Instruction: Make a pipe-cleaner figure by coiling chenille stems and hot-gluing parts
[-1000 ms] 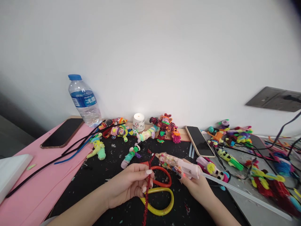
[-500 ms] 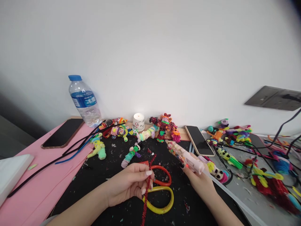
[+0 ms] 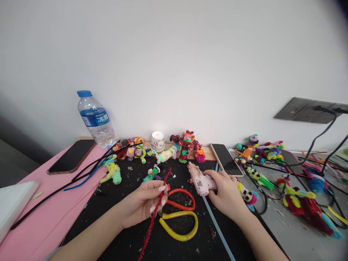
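Observation:
My left hand (image 3: 141, 204) pinches a sparkly dark red pipe cleaner (image 3: 153, 217) that slants from upper right down to lower left over the black mat (image 3: 114, 203). My right hand (image 3: 224, 194) grips a pale pink glue gun (image 3: 199, 179) low on the mat, nozzle pointing up and left, with a clear glue stick (image 3: 217, 232) trailing out behind it. Just between the hands lie a red loop handle (image 3: 187, 203) and a yellow loop handle (image 3: 182, 226), which look like scissors.
Along the wall stand a water bottle (image 3: 95, 121), a small white cup (image 3: 158, 140) and several pipe-cleaner figures (image 3: 187, 145). Two phones (image 3: 71, 161) (image 3: 225, 159) lie flat. Long black and blue stems (image 3: 78, 175) cross the pink sheet (image 3: 40, 217). Cables and more figures (image 3: 299, 195) crowd the right.
My right hand has swung the glue gun from level in the air down onto the mat. My left hand has tilted the red pipe cleaner and the view shifted slightly.

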Tool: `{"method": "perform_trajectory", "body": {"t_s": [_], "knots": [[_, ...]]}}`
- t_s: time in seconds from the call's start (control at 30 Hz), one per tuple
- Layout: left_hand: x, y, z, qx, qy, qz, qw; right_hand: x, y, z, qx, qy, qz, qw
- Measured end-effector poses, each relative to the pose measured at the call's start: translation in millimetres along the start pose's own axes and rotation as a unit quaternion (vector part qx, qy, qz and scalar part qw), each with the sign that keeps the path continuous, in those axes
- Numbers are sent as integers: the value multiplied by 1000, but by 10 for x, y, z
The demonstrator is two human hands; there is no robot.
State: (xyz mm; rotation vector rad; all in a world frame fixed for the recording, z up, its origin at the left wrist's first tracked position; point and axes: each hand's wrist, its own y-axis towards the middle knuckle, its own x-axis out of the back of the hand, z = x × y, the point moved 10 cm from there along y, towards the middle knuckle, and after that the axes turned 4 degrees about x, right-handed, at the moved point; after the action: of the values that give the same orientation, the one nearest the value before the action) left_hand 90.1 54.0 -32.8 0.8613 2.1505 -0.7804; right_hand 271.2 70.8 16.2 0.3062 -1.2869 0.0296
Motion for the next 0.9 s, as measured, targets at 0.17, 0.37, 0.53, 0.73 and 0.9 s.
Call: {"method": "perform_trajectory", "body": {"t_s": [0.17, 0.37, 0.53, 0.73, 0.9], "knots": [[34, 7, 22, 0, 7, -9, 1000, -45, -10, -145, -44, -34, 0, 998], [97, 37, 30, -25, 29, -48, 998, 275, -101, 73, 25, 74, -167, 983], [124, 39, 10, -61, 56, -111, 990, 87, -185, 694, 195, 204, -84, 956], [-17, 67, 112, -67, 126, -103, 984, 69, -291, 968, 261, 241, -111, 928], [-12, 66, 46, -93, 243, -120, 958, 64, -293, 852, 214, 271, -111, 932]]}}
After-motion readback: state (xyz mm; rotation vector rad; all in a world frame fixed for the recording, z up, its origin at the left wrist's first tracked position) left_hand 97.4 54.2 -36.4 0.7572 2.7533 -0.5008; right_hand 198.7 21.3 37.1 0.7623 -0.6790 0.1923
